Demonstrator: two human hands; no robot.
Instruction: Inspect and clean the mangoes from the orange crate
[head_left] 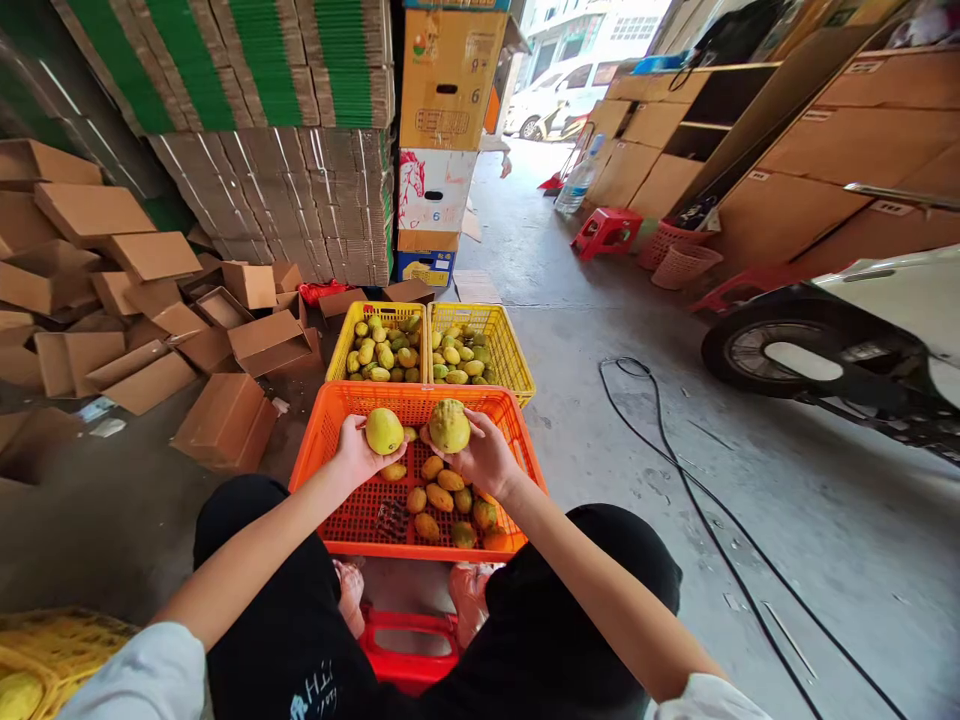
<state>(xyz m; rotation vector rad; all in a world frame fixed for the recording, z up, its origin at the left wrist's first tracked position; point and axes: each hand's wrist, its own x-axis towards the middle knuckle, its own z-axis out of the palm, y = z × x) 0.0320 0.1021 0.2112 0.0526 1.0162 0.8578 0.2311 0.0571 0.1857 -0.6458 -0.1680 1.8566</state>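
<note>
In my left hand is a smooth, roundish yellow-green fruit, held up over the orange crate. My right hand grips a second yellow-green fruit, its top bumpy and ridged. The two fruits are side by side, a small gap apart. Below them, several smaller orange-yellow oval fruits lie mostly in the right half of the crate. Against the crate's far side stand two yellow crates, a left one and a right one, both with many green-yellow fruits.
Loose cardboard boxes are heaped on the left, before stacked flat cartons. A black cable runs over the floor at right, near a scooter wheel. A red stool is between my legs; another yellow basket is at lower left.
</note>
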